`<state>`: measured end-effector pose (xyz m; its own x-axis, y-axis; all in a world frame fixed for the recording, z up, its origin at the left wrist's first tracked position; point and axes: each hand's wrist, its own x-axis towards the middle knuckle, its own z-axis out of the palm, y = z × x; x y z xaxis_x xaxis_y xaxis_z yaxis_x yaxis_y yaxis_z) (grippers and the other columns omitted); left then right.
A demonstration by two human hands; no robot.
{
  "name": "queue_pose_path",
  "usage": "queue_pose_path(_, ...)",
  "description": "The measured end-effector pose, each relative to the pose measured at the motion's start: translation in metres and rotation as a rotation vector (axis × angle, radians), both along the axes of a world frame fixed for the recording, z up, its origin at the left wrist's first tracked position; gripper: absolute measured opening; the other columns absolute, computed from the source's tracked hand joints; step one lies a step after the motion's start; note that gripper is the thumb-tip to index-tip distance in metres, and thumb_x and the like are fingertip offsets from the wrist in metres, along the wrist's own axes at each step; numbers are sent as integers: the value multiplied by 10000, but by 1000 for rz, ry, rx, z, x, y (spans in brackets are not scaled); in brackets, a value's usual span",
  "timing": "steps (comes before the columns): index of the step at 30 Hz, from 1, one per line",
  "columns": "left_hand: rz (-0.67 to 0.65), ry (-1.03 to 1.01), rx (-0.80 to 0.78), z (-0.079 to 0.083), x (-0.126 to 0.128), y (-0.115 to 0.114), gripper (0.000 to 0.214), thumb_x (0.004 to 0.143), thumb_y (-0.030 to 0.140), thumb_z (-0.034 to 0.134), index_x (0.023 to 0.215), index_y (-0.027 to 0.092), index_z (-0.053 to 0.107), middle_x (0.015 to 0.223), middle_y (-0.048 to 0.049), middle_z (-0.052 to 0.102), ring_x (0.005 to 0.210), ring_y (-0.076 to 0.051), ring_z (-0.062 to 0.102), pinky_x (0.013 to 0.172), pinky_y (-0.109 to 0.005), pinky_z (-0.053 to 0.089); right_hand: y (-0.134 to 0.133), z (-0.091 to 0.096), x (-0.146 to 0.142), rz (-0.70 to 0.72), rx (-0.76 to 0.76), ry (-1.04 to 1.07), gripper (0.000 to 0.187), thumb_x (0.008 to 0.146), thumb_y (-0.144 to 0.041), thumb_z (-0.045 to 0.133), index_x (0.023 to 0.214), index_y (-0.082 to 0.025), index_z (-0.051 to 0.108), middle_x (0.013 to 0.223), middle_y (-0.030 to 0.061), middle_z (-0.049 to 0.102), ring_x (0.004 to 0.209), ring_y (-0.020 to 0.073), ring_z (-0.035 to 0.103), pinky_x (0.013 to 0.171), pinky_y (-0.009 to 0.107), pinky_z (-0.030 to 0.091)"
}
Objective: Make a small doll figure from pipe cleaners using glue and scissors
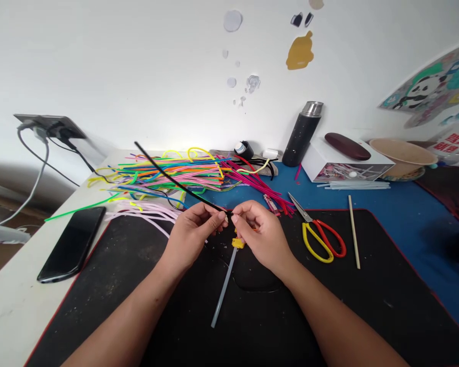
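Note:
A black pipe cleaner (176, 182) slants up and left from my fingers, its near end pinched between both hands. My left hand (193, 232) is closed on it with thumb and forefinger. Fingertips almost meeting it, my right hand (262, 232) pinches the same end. Beneath the right hand lies a yellow tool (237, 242), probably a glue gun, mostly covered by the fingers. A translucent glue stick (224, 288) pokes out of it toward me. A thin dark strand (258, 290) rests on the black mat (199, 316).
Scissors (317, 232) and a wooden stick (354, 232) lie to the right. Many coloured pipe cleaners (168, 173) are heaped at the back. A phone (72, 244) is at left. Against the wall stand a black flask (302, 135), a white drawer box (329, 158) and a bowl (403, 152).

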<state>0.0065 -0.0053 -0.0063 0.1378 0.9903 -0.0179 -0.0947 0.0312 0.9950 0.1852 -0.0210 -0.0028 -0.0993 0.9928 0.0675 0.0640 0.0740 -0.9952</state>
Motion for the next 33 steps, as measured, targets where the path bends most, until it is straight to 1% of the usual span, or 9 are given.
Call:
queue_pose_path(7, 25, 4, 16, 2, 2, 0, 277, 860, 433, 839, 797, 181, 740, 733, -22, 743, 665, -141, 642, 653, -249, 504, -1, 2, 1, 2, 5, 0, 159, 937, -378, 666, 950, -224, 625, 637, -62, 552, 536, 122, 556, 518, 236, 463)
queue_pose_path(14, 36, 38, 15, 2, 3, -3, 336, 822, 484, 856, 771, 180, 724, 703, -19, 720, 663, -154, 643, 660, -268, 515, 0, 2, 1, 0, 13, -18, 152, 944, -374, 652, 942, -225, 625, 640, -59, 555, 543, 124, 550, 523, 239, 455)
queue_pose_path(21, 27, 93, 36, 6, 4, -3, 340, 830, 492, 840, 764, 182, 717, 700, -24, 724, 665, -161, 652, 661, -271, 518, 0, -1, 1, -31, 29, -107, 123, 951, -342, 629, 925, -222, 631, 623, -60, 533, 544, 128, 536, 527, 243, 428)
queue_pose_path(27, 65, 243, 91, 0, 2, -5, 265, 869, 447, 792, 808, 194, 742, 768, -41, 769, 705, -186, 683, 678, -287, 521, -1, -1, 1, -88, 117, -249, 46, 906, -265, 618, 875, -231, 618, 560, -89, 452, 489, 111, 456, 507, 242, 356)
queue_pose_path(30, 85, 363, 160, 0, 1, -7, 230, 889, 427, 761, 834, 203, 760, 802, -46, 793, 714, -197, 697, 684, -295, 519, 0, -2, 1, -103, 144, -306, 47, 907, -256, 602, 869, -234, 616, 547, -97, 428, 473, 107, 436, 508, 245, 340)
queue_pose_path(33, 103, 501, 259, 2, 2, -8, 204, 900, 393, 736, 813, 212, 772, 806, -46, 811, 694, -201, 702, 661, -293, 504, 1, -4, 2, -114, 170, -383, 44, 912, -246, 593, 881, -236, 623, 543, -99, 424, 472, 109, 427, 523, 250, 339)
